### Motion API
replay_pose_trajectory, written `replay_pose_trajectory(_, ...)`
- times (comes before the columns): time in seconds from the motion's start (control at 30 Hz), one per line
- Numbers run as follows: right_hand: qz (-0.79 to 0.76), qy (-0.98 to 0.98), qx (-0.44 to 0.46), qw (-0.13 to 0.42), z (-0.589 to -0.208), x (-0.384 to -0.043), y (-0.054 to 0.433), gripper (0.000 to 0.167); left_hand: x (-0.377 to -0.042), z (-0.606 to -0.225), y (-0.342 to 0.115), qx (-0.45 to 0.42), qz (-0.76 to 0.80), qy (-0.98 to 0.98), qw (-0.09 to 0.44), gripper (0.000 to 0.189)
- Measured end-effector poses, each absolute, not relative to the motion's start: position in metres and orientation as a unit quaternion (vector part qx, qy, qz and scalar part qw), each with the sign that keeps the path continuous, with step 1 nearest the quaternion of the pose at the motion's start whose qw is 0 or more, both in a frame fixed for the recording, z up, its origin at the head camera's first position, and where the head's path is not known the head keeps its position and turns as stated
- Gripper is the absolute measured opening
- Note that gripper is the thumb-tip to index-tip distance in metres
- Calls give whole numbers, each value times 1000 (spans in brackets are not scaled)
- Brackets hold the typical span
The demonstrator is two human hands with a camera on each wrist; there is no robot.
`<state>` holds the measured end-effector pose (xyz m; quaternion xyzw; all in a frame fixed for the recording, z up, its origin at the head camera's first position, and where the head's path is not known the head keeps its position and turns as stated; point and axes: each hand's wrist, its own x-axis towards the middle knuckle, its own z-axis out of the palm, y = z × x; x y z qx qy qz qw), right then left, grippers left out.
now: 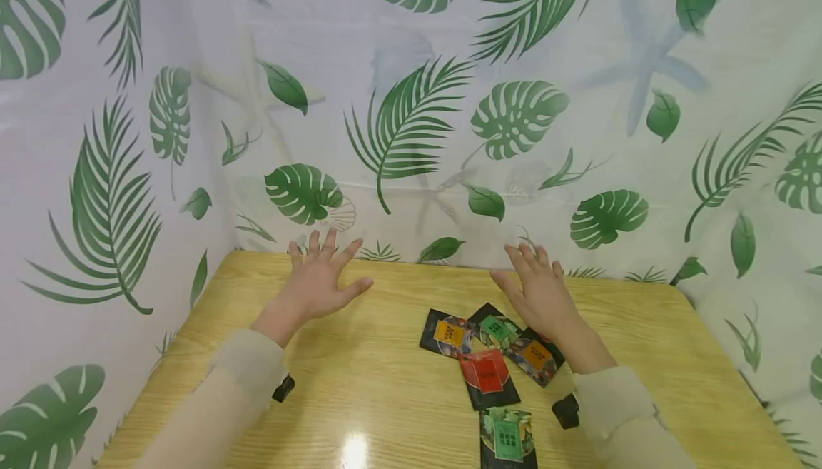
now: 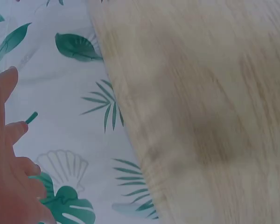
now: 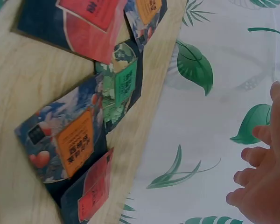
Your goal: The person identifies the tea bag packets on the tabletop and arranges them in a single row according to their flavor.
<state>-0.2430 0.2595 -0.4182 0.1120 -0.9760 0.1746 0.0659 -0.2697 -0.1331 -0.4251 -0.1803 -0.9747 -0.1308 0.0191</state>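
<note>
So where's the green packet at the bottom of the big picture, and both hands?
Green packet (image 1: 507,440): head view, on its green label.
Left hand (image 1: 316,285): head view, on its back.
Right hand (image 1: 542,298): head view, on its back.

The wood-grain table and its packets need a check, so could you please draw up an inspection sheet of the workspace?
Surface: wood-grain table, bright reflection low in the head view.
Job's things: six flat packets, two each labelled orange, green and red; five cluster with overlaps, one green-labelled packet lies nearest the person.
Clutter: a small dark object by the left wrist, another by the right; identity unclear.
Grippers: left hand has fingers spread, holding nothing; right hand also holds nothing.
Cables: nothing seen.
Surroundings: leaf-print sheeting behind and beside the table.
</note>
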Motion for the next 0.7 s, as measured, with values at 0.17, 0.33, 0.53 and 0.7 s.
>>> replay_pose_trajectory(0.17,179,-974,119,66,-428,-238,263,72,-265,-436,-119,-200,-130,-971,9,83)
replay_pose_trajectory(0.33,199,-971,121,48,-441,-232,265,73,-259,-450,-102,-229,-136,-964,-8,81)
replay_pose_trajectory(0.53,207,-968,130,45,-460,-224,264,69,-250,-464,-81,-266,-142,-953,-33,78)
replay_pose_trajectory(0.7,209,-968,133,33,-474,-216,262,70,-243,-477,-67,-286,-138,-947,-43,73)
